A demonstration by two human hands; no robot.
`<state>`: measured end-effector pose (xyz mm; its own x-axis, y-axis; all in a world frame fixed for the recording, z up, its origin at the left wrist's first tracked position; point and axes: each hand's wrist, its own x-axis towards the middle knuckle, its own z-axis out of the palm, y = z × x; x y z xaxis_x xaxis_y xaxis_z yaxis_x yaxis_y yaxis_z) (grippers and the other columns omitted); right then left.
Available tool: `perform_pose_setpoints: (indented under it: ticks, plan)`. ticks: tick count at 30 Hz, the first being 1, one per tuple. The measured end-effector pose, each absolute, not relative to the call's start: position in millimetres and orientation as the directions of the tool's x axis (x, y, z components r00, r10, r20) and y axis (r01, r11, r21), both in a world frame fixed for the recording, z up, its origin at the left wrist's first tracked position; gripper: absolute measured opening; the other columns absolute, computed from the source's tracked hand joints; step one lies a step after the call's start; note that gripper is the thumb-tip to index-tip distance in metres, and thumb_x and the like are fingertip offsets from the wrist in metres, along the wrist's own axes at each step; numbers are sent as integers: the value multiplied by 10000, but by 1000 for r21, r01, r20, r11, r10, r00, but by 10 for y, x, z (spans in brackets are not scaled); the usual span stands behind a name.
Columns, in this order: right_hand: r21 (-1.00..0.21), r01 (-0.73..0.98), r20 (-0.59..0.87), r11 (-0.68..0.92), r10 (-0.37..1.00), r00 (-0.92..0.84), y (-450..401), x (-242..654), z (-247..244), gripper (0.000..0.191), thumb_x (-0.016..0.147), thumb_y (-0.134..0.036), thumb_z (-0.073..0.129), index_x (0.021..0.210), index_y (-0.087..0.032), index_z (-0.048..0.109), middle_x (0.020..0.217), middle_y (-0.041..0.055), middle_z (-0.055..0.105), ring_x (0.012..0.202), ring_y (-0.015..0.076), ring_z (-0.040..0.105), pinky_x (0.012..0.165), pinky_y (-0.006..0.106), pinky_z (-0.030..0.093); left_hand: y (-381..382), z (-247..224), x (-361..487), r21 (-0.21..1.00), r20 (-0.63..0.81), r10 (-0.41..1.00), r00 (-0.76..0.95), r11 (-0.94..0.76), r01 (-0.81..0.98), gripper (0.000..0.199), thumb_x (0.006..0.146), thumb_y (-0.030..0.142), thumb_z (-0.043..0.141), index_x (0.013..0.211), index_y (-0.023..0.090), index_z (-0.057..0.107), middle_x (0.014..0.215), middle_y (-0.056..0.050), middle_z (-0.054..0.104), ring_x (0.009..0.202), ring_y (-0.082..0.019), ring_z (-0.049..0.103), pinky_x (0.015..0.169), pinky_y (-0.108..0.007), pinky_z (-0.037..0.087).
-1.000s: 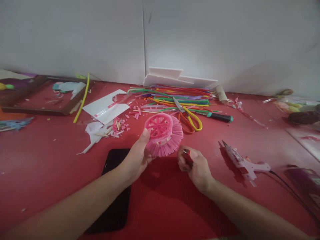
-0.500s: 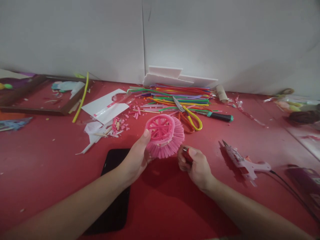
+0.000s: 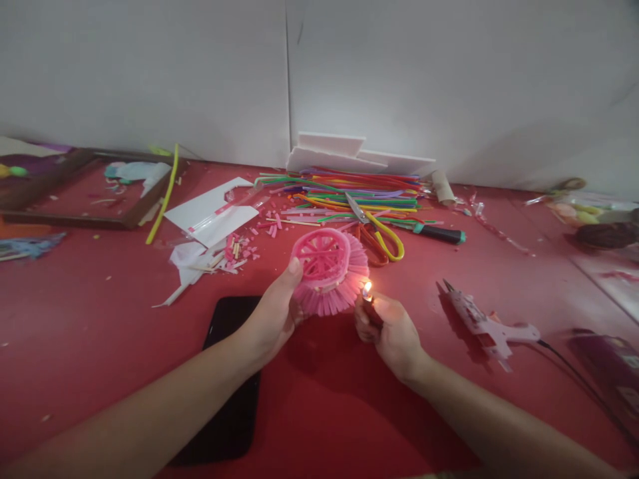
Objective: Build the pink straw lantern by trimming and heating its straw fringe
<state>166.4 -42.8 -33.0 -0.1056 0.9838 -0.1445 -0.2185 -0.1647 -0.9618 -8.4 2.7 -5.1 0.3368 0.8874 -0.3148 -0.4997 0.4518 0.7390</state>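
My left hand (image 3: 277, 309) grips a round pink craft piece (image 3: 322, 256), thumb on its rim. The piece has an open spoked middle and a skirt of short pink straw-like strips around it; it is held above the table. In my right hand (image 3: 394, 332) is a lighter (image 3: 370, 310), closed in the fingers with the thumb pressed at its top. A small flame (image 3: 368, 287) burns at the lighter, right beside the lower right edge of the pink strips. My left fingertips are partly hidden behind the piece.
Scissors (image 3: 382, 236), colourful straws (image 3: 359, 193) and a cutter knife (image 3: 439, 233) lie behind the hands. A pink glue gun (image 3: 492, 326) with a cord rests at right. Under my left forearm is a black phone-like slab (image 3: 224, 426). Pink scraps (image 3: 239, 251) and a wooden frame (image 3: 70, 216) are at left.
A flame has appeared at the lighter, and its glow lights the strips and my right thumb. Both hands keep nearly the same place.
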Motion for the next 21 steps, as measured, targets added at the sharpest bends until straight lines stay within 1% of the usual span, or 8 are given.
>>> perform_pose_setpoints:
  ticks: [4, 6, 8, 11, 13, 15, 17, 21]
  plan:
    - [-972, -201, -105, -122, 990, -93, -441, 1658, -324, 485, 887, -633, 524, 614, -246, 422, 528, -88, 269, 488, 92, 180, 479, 279, 157, 22, -43, -90, 729, -318, 881, 350, 463, -504, 601, 933, 657, 620, 1256, 162, 726, 1143, -141, 817, 1198, -339, 727, 1010, -428, 605]
    - [-978, -186, -82, -97, 993, -86, -450, 1654, -316, 531, 877, -686, 550, 611, -245, 419, 534, -86, 276, 495, 92, 186, 485, 281, 165, 22, -43, -93, 722, -323, 876, 357, 472, -506, 595, 954, 643, 597, 1295, 169, 707, 1120, -135, 822, 1138, -322, 753, 929, -386, 634]
    - [-983, -166, -62, -76, 995, -84, -456, 1652, -309, 563, 864, -717, 575, 605, -244, 415, 539, -82, 286, 503, 94, 199, 493, 285, 181, 26, -51, -96, 717, -321, 874, 364, 476, -510, 576, 966, 619, 594, 1315, 171, 694, 1076, -126, 828, 1043, -297, 780, 813, -330, 650]
    - [-989, -141, -42, -54, 995, -92, -458, 1652, -305, 570, 868, -722, 577, 604, -240, 427, 541, -76, 302, 508, 98, 224, 499, 291, 205, 31, -75, -101, 720, -321, 875, 363, 474, -507, 537, 962, 576, 627, 1314, 176, 692, 1005, -102, 833, 869, -247, 791, 658, -265, 626]
    - [-991, -128, -35, -47, 995, -97, -457, 1653, -306, 552, 885, -703, 557, 611, -241, 430, 544, -74, 307, 509, 100, 229, 499, 294, 210, 32, -91, -105, 728, -326, 878, 350, 469, -499, 542, 950, 584, 641, 1306, 178, 696, 980, -93, 832, 796, -225, 781, 612, -250, 608]
    - [-992, -118, -31, -43, 994, -103, -456, 1653, -307, 525, 898, -672, 538, 618, -243, 426, 549, -72, 311, 511, 103, 228, 499, 295, 211, 31, -95, -107, 738, -337, 880, 335, 467, -486, 563, 940, 617, 636, 1291, 182, 702, 984, -93, 831, 789, -223, 780, 592, -246, 599]
    - [-994, -104, -27, -38, 994, -110, -459, 1654, -306, 488, 903, -630, 529, 625, -241, 432, 554, -68, 320, 517, 107, 236, 508, 298, 215, 29, -85, -105, 744, -342, 880, 330, 468, -477, 580, 936, 642, 623, 1280, 183, 708, 1022, -105, 832, 850, -244, 788, 610, -256, 607]
    - [-997, -72, -24, -33, 992, -124, -467, 1666, -305, 424, 907, -553, 504, 629, -241, 430, 565, -59, 326, 534, 116, 252, 530, 306, 221, 24, -45, -94, 735, -320, 879, 352, 465, -493, 565, 939, 595, 643, 1329, 189, 685, 1126, -118, 823, 1035, -294, 778, 779, -319, 641]
